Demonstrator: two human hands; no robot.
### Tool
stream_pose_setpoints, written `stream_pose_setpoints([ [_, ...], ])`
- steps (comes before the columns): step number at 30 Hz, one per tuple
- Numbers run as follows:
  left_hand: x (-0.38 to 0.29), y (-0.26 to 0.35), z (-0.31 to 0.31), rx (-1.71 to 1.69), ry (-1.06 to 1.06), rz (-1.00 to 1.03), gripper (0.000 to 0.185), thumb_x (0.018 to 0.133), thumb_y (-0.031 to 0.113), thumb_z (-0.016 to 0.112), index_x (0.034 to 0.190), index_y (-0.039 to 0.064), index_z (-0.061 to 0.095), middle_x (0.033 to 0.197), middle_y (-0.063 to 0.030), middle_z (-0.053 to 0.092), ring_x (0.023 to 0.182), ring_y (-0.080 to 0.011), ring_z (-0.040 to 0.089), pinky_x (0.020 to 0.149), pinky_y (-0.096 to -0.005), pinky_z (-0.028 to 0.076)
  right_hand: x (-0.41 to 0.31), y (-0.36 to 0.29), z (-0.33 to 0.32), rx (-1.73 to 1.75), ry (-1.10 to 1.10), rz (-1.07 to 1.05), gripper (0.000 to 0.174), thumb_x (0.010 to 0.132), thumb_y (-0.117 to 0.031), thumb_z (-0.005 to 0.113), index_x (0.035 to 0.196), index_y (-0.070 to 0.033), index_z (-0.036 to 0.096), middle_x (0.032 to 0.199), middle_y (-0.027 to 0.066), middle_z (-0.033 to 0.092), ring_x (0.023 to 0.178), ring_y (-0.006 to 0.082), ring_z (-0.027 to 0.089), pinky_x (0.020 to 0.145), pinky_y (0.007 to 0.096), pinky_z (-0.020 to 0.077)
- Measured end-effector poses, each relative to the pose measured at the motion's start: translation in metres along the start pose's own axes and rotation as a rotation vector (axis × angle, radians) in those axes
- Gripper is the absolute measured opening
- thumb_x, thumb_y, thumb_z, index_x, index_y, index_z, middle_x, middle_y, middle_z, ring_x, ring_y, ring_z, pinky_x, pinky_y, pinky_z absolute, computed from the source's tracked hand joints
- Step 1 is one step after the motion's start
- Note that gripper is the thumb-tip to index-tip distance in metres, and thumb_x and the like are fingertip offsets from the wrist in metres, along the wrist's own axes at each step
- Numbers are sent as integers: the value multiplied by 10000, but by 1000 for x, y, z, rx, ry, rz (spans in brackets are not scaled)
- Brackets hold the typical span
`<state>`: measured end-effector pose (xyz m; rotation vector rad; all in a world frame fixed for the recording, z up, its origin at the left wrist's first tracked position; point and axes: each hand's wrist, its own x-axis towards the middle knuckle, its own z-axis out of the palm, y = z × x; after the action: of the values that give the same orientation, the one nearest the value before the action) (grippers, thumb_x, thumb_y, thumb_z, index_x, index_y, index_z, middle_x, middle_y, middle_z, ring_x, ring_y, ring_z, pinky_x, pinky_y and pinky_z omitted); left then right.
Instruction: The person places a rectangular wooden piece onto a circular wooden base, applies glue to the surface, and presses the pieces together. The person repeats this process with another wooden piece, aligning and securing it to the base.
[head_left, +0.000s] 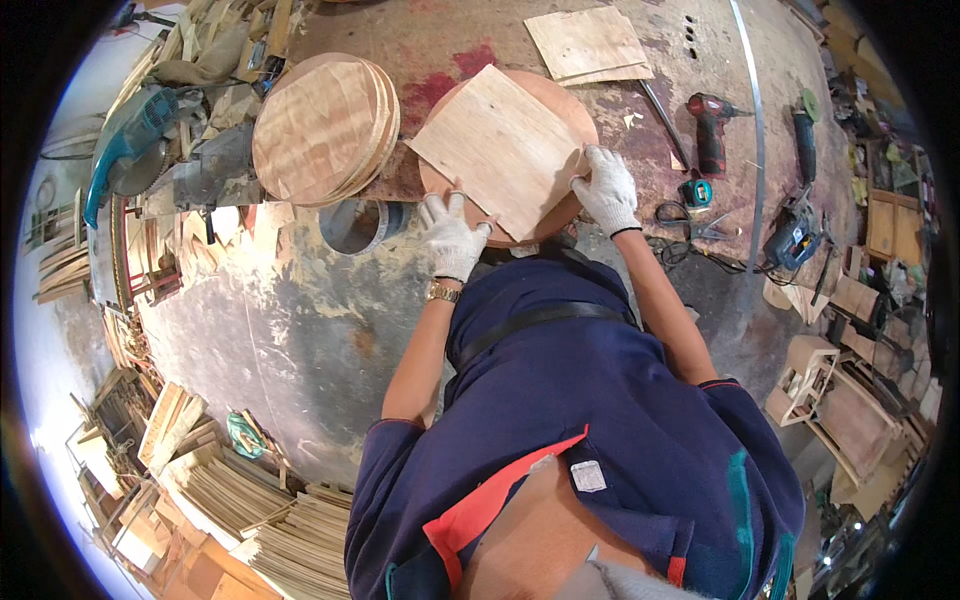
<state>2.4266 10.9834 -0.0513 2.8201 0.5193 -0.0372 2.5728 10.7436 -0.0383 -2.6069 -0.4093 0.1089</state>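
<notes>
A square plywood sheet (499, 150) lies turned at an angle on a round wooden disc (579, 112), with its far left corner jutting past the rim. Both of my hands wear white knitted gloves. Along the near left edge of the sheet and disc, my left hand (454, 236) rests with fingers and thumb spread. My right hand (609, 189) has its fingers curled at the sheet's right corner, over the disc's rim. The undersides of the sheet and disc are hidden. To the left lies a stack of round plywood discs (319, 131).
On the worktable (622, 142) lie plywood offcuts (589, 45), a cordless drill (708, 135), a tape measure (696, 193), scissors (712, 227), an angle grinder (805, 142) and a jigsaw (793, 236). A mitre saw (135, 142) stands left. A bucket (356, 226) sits below the stack.
</notes>
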Motion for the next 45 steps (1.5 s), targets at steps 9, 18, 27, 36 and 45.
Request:
stream_pose_setpoints([
  [9, -9, -18, 29, 72, -28, 200, 1090, 785, 764, 698, 1629, 160, 369, 1701, -214, 240, 1570, -399, 206, 1231, -588, 212, -16, 22, 0, 112, -103, 134, 452, 822, -112, 665, 1270, -70, 702, 1212, 159, 733, 1132, 360, 678, 1001, 431, 531],
  [18, 9, -23, 1, 216, 9, 342, 736, 869, 574, 683, 1492, 195, 582, 1482, -168, 521, 1290, -340, 488, 1022, -487, 397, -16, 46, 9, 615, 29, 374, 453, 897, -49, 533, 1320, 45, 665, 1246, 187, 739, 1174, 236, 695, 1033, 318, 497],
  [27, 23, -41, -7, 99, -26, 436, 586, 827, 389, 727, 1368, 176, 650, 1309, -160, 590, 1199, -342, 526, 974, -486, 420, -19, 6, 15, 538, 228, 522, 361, 902, -107, 644, 1240, -1, 718, 858, 80, 725, 779, 139, 674, 725, 317, 533],
  [36, 34, -17, -8, -1379, 77, -413, 642, 952, 478, 738, 1304, -8, 509, 1309, -203, 551, 1143, -311, 601, 979, -468, 523, -17, -31, -6, 1671, 269, 618, 373, 939, -63, 744, 1297, -9, 653, 976, 17, 732, 820, 103, 682, 670, 264, 524],
  [45, 33, 40, -53, -1700, -310, -411, 629, 971, 296, 766, 1463, 55, 459, 1361, -139, 595, 1163, -270, 650, 877, -428, 619, -71, 66, 3, 224, 507, 880, 490, 830, -414, 793, 1099, -21, 679, 979, 216, 729, 904, 400, 712, 814, 469, 567],
])
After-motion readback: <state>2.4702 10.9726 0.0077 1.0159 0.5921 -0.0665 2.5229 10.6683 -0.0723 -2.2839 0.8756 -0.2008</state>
